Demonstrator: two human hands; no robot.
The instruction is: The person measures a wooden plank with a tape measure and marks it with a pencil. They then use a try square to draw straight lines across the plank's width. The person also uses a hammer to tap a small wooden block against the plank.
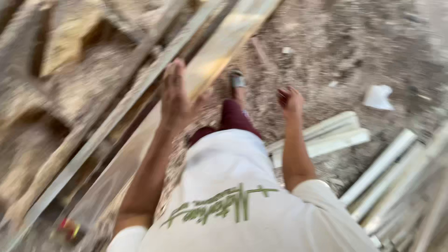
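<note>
Plank (219, 46) runs long, left hand (175, 95) flat and open against it. Right hand (290, 99) is off to the plank's right, curled loosely, holding nothing I can make out.

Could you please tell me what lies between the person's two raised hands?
In the blurred head view, between the open left hand and the curled right hand lie a dark red trouser leg, a sandalled foot and gritty ground.

A long pale wooden plank (219, 46) runs slantwise from the near left to the far middle of the scene, its flat face up and its grain yellowish. It lies among other grey, weathered boards (107, 121) over the dirt. The open left hand (175, 95) rests flat against its edge.
</note>
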